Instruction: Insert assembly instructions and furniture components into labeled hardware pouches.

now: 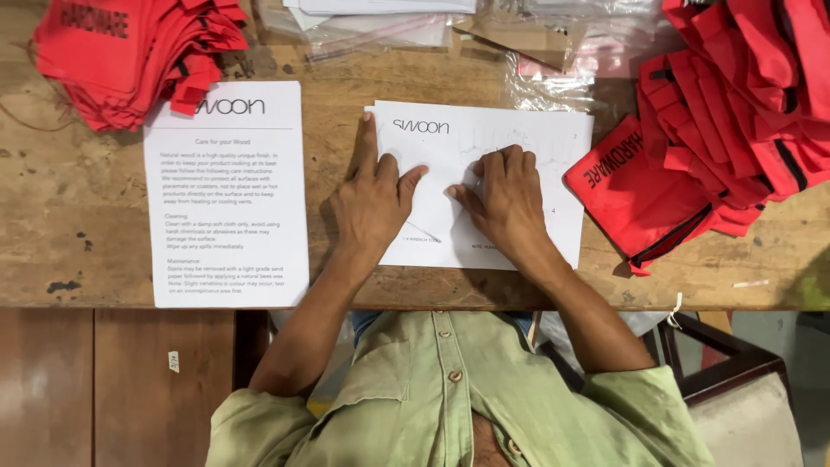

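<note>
White sheet point(519, 147) under left hand point(372, 203), right hand point(510, 203)

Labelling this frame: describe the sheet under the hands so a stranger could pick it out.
On the wooden table, between two heaps of red cloth bags, lie two white sheets. It is the right-hand sheet, pressed flat by the left hand and right hand. Unlike the text-filled sheet beside it, it carries faint line drawings.
</note>
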